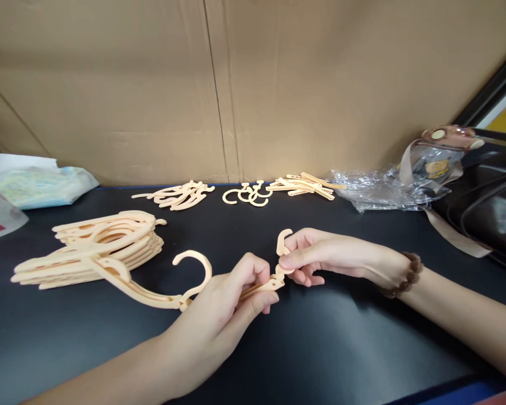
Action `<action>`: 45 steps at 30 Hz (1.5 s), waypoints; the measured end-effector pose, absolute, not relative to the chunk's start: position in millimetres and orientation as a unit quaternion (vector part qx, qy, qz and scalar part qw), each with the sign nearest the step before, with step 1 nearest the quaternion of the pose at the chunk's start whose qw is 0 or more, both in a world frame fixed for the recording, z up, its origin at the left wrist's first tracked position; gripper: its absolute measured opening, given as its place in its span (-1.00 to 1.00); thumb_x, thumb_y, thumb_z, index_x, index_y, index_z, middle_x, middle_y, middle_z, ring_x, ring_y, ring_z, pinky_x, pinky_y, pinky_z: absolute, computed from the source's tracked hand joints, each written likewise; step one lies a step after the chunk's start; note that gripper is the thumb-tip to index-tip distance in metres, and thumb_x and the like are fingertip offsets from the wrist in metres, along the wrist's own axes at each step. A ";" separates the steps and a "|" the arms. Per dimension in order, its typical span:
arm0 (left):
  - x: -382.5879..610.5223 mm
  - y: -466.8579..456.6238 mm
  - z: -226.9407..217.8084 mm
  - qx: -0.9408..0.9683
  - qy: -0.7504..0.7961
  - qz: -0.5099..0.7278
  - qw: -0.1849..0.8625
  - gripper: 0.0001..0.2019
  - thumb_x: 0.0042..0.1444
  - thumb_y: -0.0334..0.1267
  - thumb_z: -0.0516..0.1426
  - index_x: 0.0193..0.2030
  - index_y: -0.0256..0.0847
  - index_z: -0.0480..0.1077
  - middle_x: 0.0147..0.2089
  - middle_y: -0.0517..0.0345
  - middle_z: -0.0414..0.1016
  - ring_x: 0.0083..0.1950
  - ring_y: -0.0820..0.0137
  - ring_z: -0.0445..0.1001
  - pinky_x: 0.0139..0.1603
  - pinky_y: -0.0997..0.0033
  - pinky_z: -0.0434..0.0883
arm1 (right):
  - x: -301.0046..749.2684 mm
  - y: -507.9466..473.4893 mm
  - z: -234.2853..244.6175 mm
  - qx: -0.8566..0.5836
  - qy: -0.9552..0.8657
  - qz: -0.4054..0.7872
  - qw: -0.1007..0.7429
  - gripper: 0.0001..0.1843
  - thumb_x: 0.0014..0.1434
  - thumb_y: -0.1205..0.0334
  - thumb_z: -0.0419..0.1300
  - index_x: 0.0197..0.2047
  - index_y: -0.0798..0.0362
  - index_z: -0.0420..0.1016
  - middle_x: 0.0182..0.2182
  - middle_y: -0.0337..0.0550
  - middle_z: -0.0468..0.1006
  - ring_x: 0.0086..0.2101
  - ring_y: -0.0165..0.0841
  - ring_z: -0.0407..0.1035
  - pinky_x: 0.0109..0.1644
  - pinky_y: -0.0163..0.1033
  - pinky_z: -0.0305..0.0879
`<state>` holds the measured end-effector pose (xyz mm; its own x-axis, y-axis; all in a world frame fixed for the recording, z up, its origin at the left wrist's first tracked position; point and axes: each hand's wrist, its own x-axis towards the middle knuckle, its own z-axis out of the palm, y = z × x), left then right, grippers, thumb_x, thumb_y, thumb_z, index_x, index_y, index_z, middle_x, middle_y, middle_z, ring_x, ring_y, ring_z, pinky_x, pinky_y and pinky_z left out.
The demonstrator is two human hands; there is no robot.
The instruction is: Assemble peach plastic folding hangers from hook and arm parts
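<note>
A cream plastic folding hanger stretches across the middle of the table, with its hook curving upward. My left hand is closed around the hanger's right arm, and that arm's end shows past my fingertips. My right hand pinches a small curved cream hanger part right at that end. Whether the two pieces are joined there is hard to see behind the fingers. To the left, a stack of folded cream hangers lies close to the hanger's far arm.
Along the cardboard wall lie curved hanger arms, several loose hooks and straight strips. Crumpled clear plastic and a dark bag sit at right. A soft packet stands at back left.
</note>
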<state>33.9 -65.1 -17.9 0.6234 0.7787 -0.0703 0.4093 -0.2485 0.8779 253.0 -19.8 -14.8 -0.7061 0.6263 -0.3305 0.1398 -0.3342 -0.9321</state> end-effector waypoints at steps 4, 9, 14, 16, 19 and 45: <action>37.8 -63.5 -16.9 0.752 0.393 0.185 0.496 -0.80 0.28 -0.10 -0.06 -0.33 -0.12 0.12 -0.42 0.29 0.27 -0.38 0.45 0.22 -0.40 0.49 0.17 | 256.4 -18.4 -12.0 -0.359 -0.587 0.710 0.147 -0.69 0.03 0.08 0.35 -0.38 0.11 0.37 -0.60 -0.33 0.40 -0.56 -0.55 0.25 -0.59 -0.50 0.08; 41.3 -62.9 -16.4 0.733 0.394 0.183 0.524 -0.82 0.26 -0.14 -0.03 -0.34 -0.12 0.13 -0.43 0.31 0.29 -0.37 0.46 0.22 -0.38 0.47 0.16 | 258.4 -16.4 -10.9 -0.364 -0.620 0.682 0.132 -0.72 0.06 0.10 0.32 -0.40 0.11 0.37 -0.61 -0.32 0.40 -0.58 -0.55 0.24 -0.61 -0.52 0.10; 41.5 -62.8 -15.0 0.732 0.381 0.171 0.539 -0.82 0.26 -0.17 -0.02 -0.36 -0.13 0.13 -0.43 0.32 0.29 -0.37 0.47 0.20 -0.36 0.48 0.15 | 258.7 -16.4 -7.8 -0.365 -0.633 0.673 0.111 -0.73 0.05 0.12 0.32 -0.42 0.11 0.36 -0.59 -0.32 0.38 -0.55 -0.54 0.29 -0.60 -0.53 0.13; 41.5 -62.3 -14.5 0.733 0.377 0.167 0.541 -0.83 0.26 -0.19 -0.02 -0.36 -0.14 0.13 -0.43 0.33 0.29 -0.38 0.48 0.20 -0.37 0.48 0.14 | 258.7 -16.8 -6.7 -0.366 -0.638 0.669 0.107 -0.73 0.04 0.12 0.32 -0.42 0.11 0.37 -0.59 -0.32 0.38 -0.54 -0.54 0.29 -0.60 -0.53 0.13; 41.9 -61.9 -14.9 0.732 0.378 0.164 0.542 -0.84 0.25 -0.20 -0.01 -0.36 -0.14 0.14 -0.44 0.33 0.30 -0.38 0.48 0.21 -0.38 0.48 0.14 | 258.0 -17.3 -5.9 -0.371 -0.646 0.659 0.104 -0.73 0.03 0.09 0.32 -0.42 0.12 0.39 -0.59 -0.31 0.39 -0.55 -0.53 0.30 -0.61 -0.52 0.13; 61.4 -88.2 -11.0 0.763 0.417 0.265 0.417 -0.75 0.14 -0.09 0.10 -0.04 0.01 0.34 0.00 0.17 0.44 -0.02 0.26 0.42 -0.04 0.23 0.44 | 287.3 -51.5 -17.0 -0.528 -0.599 0.564 0.211 -0.57 0.18 -0.14 0.07 -0.42 0.09 0.23 -0.63 -0.31 0.39 -0.74 -0.57 0.22 -0.75 -0.50 -0.04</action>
